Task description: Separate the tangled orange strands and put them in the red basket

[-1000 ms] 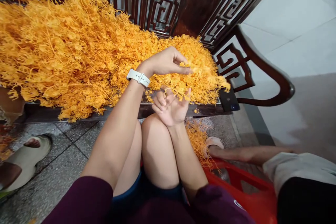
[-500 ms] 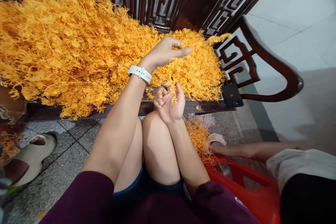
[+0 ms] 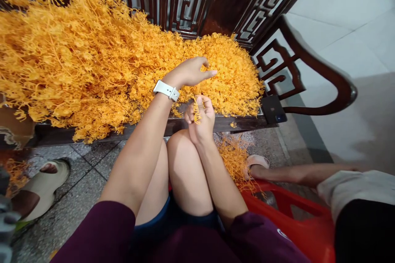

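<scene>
A big heap of orange-yellow, flower-like plastic pieces (image 3: 101,57) with spiky tips and thin stems covers the dark wooden bench (image 3: 249,122). Over the front of its lower right part reaches my left hand (image 3: 189,72), a pale watch on its wrist. Its thumb and forefinger stand apart with nothing seen between them; the other fingers are partly hidden. Just below it, at the bench's front edge above my knee, my right hand (image 3: 203,121) pinches a small orange plastic flower piece (image 3: 196,111) between thumb and fingers.
Orange stems (image 3: 236,158) lie on the floor below the bench. A dark phone (image 3: 273,109) rests at the bench's right end by the curved armrest (image 3: 336,70). A red plastic stool (image 3: 293,222), another person's leg (image 3: 286,171) and a slippered foot (image 3: 46,189) flank me.
An orange piece in the air near the armrest is gone from view. My left hand has drawn back slightly toward me. My right hand's fingers have closed on the small piece.
</scene>
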Demonstrator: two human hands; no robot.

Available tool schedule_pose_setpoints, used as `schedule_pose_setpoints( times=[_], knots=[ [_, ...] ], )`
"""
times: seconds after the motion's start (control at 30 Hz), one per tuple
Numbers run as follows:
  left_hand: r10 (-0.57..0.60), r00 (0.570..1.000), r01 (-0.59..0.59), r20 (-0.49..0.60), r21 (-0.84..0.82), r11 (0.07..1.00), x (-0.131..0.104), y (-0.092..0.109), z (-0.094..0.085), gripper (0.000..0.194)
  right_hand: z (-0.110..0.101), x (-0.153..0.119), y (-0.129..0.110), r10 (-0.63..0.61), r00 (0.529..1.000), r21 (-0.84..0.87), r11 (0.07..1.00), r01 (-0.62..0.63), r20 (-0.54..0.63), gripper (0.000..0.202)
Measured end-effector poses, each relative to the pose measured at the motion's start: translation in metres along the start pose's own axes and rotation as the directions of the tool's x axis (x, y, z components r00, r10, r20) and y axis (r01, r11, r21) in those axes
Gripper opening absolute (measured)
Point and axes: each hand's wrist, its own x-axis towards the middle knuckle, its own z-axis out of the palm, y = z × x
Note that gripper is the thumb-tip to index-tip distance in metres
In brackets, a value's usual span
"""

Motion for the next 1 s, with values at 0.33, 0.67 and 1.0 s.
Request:
schedule_pose_setpoints(
  times=[0.33, 0.67, 1.0],
  knots=[
    [-0.253, 0.903, 0.205, 0.347, 0.171, 0.964, -0.026, 0.013, -0.003, 0.038, -0.012, 0.01, 0.009, -0.147, 0.971, 0.001, 0.989, 0.15, -0.187, 0.031],
    [-0.099, 0.934, 0.149, 0.344, -0.121, 0.981, -0.018, 0.03, -0.001, 0.019, -0.016, 0.009, 0.01, -0.368, 0.903, -0.253, 0.916, 0.311, -0.221, 0.029],
    [-0.226, 0.956, 0.174, -0.186, -0.258, 0.95, -0.003, 0.013, 0.011, 0.025, 0.006, -0.018, -0.009, -0.478, 0.864, -0.31, 0.855, 0.417, -0.156, 0.026]
  ],
)
